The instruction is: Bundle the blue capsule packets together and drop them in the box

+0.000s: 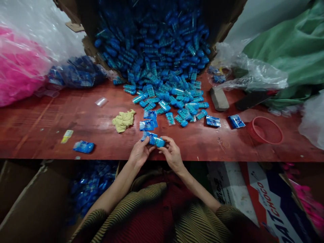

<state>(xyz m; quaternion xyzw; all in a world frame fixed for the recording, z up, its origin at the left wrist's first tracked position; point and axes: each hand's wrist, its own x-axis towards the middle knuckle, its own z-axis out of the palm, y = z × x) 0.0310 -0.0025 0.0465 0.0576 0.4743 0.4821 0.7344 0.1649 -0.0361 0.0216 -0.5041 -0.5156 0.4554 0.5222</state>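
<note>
Close to the table's front edge, my left hand (140, 151) pinches a blue printed wrapper sleeve (151, 136). My right hand (172, 153) grips the blue-capped end of a small clear candy bottle (159, 142), which meets the sleeve between both hands. How far the bottle sits inside the sleeve I cannot tell. Just beyond my fingers lie flat blue wrapper sleeves (147, 125). A heap of candy bottles (174, 98) with blue caps and turquoise balls spreads over the table behind them. To the left is a wrapped blue bottle (83, 146).
A large cardboard box (229, 20) spills bottles onto the red table (50, 118). Yellow cloth (124, 120) lies left of the sleeves. Rightward are a grey block (219, 99), blue packets (236, 121) and a red basket (265, 131). Below the edge, a box holds blue pieces (91, 185).
</note>
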